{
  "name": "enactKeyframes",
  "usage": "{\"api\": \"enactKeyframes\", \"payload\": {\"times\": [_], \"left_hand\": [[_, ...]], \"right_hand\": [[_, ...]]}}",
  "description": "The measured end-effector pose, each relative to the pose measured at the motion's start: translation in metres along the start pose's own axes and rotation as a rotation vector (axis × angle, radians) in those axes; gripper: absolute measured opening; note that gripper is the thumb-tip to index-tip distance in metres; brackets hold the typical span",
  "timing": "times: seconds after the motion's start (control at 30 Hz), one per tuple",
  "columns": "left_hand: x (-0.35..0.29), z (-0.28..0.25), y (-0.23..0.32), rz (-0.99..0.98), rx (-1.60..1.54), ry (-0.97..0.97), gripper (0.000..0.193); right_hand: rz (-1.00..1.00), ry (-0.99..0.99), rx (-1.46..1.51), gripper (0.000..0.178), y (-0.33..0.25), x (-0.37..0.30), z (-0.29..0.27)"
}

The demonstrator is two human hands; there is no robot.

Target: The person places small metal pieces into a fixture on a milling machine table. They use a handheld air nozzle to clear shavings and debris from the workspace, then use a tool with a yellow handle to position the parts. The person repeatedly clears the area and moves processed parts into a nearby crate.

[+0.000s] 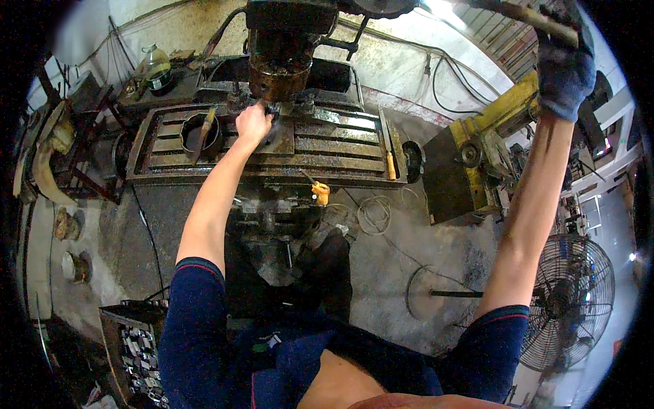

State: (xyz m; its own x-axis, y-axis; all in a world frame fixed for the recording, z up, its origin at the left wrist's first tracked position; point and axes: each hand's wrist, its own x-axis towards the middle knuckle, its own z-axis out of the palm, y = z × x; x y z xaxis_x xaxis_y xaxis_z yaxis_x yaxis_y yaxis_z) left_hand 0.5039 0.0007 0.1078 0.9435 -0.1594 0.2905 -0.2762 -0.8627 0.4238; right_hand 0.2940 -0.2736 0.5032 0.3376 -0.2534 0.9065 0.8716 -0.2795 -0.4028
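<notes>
My bare left hand (253, 123) is closed just below the greasy spindle (281, 76) of a milling machine. Its fingers wrap something dark at the tool end that I cannot make out. High at the right, my right hand (567, 75), in a dark work glove, grips a long lever (531, 16) running from the machine's top. Beneath the spindle lies the slotted metal table (327, 162), wet and grimy. On its left part stands a round open tin (214, 144) with a brush (205, 129) leaning in it. A yellow-handled tool (391, 165) lies along the right end.
An orange-yellow part (319, 193) sticks out at the table's front edge. A yellow machine (470, 153) stands to the right, with a large floor fan (565, 300) nearer me. Coiled cable (374, 215) lies on the floor. A large bottle (157, 68) stands back left.
</notes>
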Motion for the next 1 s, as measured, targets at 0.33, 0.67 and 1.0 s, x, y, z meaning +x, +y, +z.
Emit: {"api": "enactKeyframes", "payload": {"times": [0.33, 0.67, 1.0], "left_hand": [[0.005, 0.007, -0.016, -0.028, -0.036, 0.011, 0.04], [0.004, 0.01, -0.013, -0.003, -0.075, 0.055, 0.038], [0.0, -0.003, -0.024, -0.007, -0.138, 0.018, 0.036]], "right_hand": [[0.053, 0.101, -0.183, 0.028, 0.014, -0.134, -0.018], [-0.028, 0.137, -0.548, 0.031, 0.028, -0.166, -0.036], [-0.303, -0.053, -0.775, 0.018, 0.023, -0.174, -0.013]]}}
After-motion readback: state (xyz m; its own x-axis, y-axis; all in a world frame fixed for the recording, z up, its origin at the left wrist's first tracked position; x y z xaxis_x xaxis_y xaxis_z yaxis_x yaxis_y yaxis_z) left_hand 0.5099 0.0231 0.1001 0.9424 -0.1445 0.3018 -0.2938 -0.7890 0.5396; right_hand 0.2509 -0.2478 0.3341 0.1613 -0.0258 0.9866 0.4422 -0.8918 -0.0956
